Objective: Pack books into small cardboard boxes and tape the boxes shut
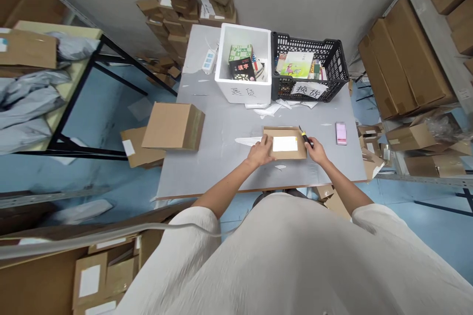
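A small flat cardboard box [283, 132] with a white label [285, 144] lies near the front of the grey table. My left hand [260, 151] grips its left end, fingers over the edge and onto the cardboard. At the opposite end, my right hand [315, 150] is closed around a yellow-and-black utility knife [304, 137]. The knife's tip points up and away from me, close beside the box's right edge. Whether the blade touches the cardboard I cannot tell. A strip of white paper [247, 141] sticks out left of the box.
Behind stand a white foam bin [242, 91] and a black crate [334, 83], both holding books. Torn paper scraps [271, 110] lie before them. A closed carton [168, 125] stands left, a phone-like pink-screened device [341, 134] right, a power strip [209, 61] at the back.
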`<state>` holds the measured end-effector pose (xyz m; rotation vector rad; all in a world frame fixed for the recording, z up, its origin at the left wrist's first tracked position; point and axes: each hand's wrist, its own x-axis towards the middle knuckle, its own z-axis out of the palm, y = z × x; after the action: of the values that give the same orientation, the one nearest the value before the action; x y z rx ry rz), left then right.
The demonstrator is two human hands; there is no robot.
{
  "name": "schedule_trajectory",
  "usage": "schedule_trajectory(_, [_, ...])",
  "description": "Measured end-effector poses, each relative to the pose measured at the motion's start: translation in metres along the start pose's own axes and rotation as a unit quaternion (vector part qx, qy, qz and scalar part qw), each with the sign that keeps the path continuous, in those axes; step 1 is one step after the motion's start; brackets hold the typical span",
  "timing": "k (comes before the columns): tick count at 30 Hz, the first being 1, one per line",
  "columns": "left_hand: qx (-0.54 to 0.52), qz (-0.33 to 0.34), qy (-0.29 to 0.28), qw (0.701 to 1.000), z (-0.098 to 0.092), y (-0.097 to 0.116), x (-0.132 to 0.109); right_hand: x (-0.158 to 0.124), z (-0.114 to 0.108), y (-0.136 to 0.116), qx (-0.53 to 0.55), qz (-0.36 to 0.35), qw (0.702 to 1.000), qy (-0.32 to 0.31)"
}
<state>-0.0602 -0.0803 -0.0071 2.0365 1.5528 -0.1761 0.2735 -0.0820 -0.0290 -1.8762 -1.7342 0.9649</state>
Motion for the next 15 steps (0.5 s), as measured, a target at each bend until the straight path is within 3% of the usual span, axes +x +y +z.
schedule_trajectory(7, [0.028,0.007,-0.019,0.999,0.010,0.003,-0.009,-0.012,0.003,-0.006,-0.071,-0.005,0.997,-0.028])
schedule_trajectory(15, [0.045,0.058,0.036,0.997,0.002,0.002,-0.018,-0.005,-0.004,-0.020,-0.129,-0.019,0.991,-0.006])
